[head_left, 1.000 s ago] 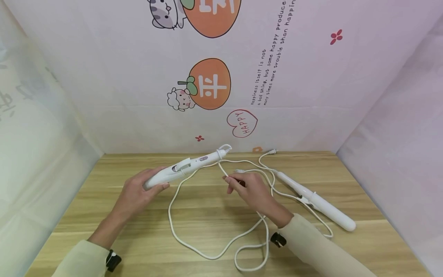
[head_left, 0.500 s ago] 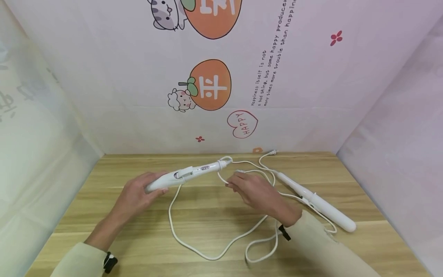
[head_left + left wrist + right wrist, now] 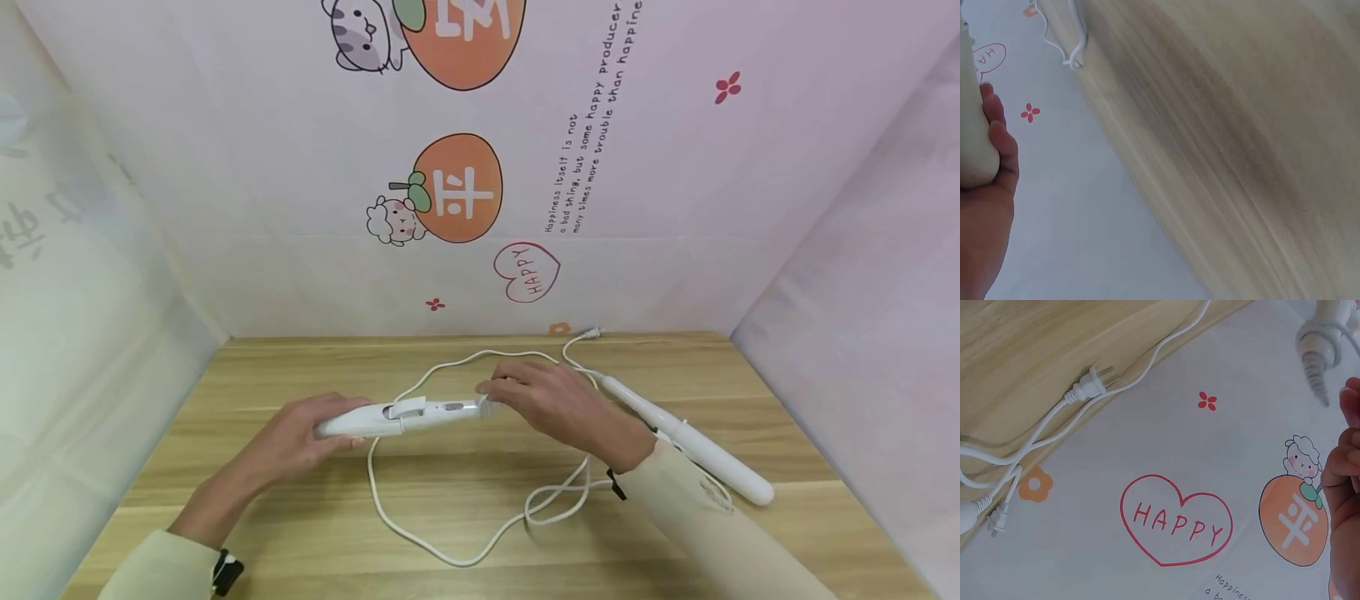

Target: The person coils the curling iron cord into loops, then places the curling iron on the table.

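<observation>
In the head view, my left hand [image 3: 296, 437] grips the thick end of a white curling iron [image 3: 427, 417], held nearly level above the table. My right hand [image 3: 558, 408] is at its cord end, fingers curled and pinching the white cord [image 3: 453, 563]. The right wrist view shows a cord loop [image 3: 1319, 347] round the iron's tail, above the ribbed sleeve [image 3: 1315, 378]. The rest of that cord lies in a wide loop on the table. In the left wrist view, fingers [image 3: 1007, 147] wrap round the iron's thick end.
A second white curling iron [image 3: 712, 454] lies slanted on the right of the wooden table [image 3: 247, 517], partly behind my right sleeve. One plug [image 3: 592, 333] lies at the back edge; another plug [image 3: 1088, 386] shows in the right wrist view. Printed cloth walls [image 3: 300, 275] enclose the table.
The iron has come down and turned closer to level. My right hand, with the cord, has moved up against the iron's tail. The small cord loop on the table has shrunk.
</observation>
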